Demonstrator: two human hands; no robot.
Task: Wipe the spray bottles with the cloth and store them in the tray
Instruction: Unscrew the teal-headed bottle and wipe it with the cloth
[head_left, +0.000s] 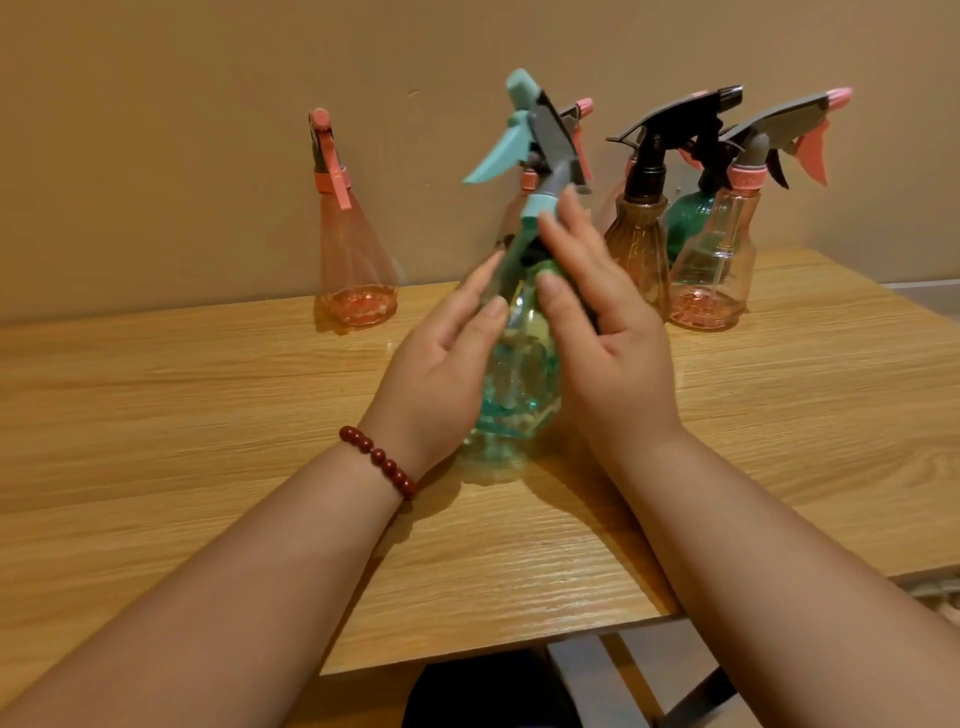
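A clear teal spray bottle (524, 364) with a teal trigger and grey head stands at the middle of the wooden table (208, 415), leaning a little to the right. My left hand (441, 364) presses its left side with straight fingers, the thumb lying across the front. My right hand (608, 338) lies against the right side, its fingers straight up along the neck. No cloth and no tray are in view.
Along the wall stand a pink bottle (358, 249) at the left, and at the right a brown bottle with a black head (641, 234), a green bottle (685, 218) and a clear pink-capped bottle (717, 260). Another pink-nozzled bottle (583, 111) is mostly hidden behind the teal one. The table's front edge is near my body.
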